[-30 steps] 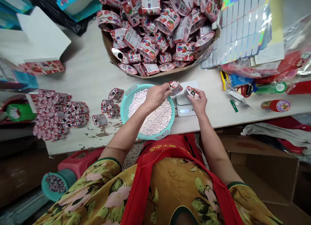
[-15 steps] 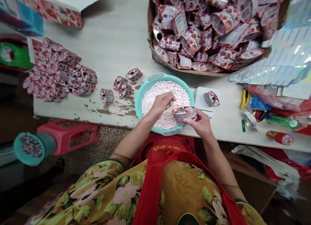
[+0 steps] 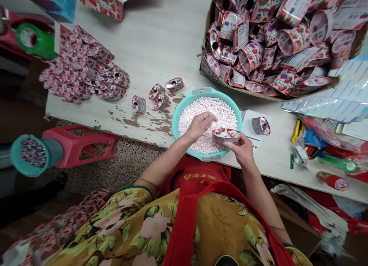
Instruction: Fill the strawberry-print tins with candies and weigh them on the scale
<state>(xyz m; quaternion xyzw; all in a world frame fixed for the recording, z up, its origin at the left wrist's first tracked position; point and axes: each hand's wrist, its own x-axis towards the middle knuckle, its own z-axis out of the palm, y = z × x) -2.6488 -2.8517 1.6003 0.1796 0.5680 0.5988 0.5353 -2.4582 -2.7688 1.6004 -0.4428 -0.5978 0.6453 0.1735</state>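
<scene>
A teal basin [image 3: 184,107] full of small pink and white candies [image 3: 212,109] sits at the table's near edge. My left hand [image 3: 200,125] is curled down into the candies, fingers pinched together on some of them. My right hand [image 3: 241,149] grips a small strawberry-printed tin [image 3: 225,135] over the basin's right side, its holed top facing up. Another such tin [image 3: 261,125] lies on its side on the white scale [image 3: 248,122] just right of the basin.
A cardboard box [image 3: 276,28] heaped with empty strawberry tins stands at the back right. Three loose tins [image 3: 157,94] and a packed pile of tins [image 3: 83,68] lie to the left. Holographic sticker sheets [image 3: 330,101], tape and packets fill the right. A red stool [image 3: 83,145] stands below the table.
One tin was set down on the scale. My right hand brought the other tin over the basin, and my left hand dropped into the candies. The view swung left.
</scene>
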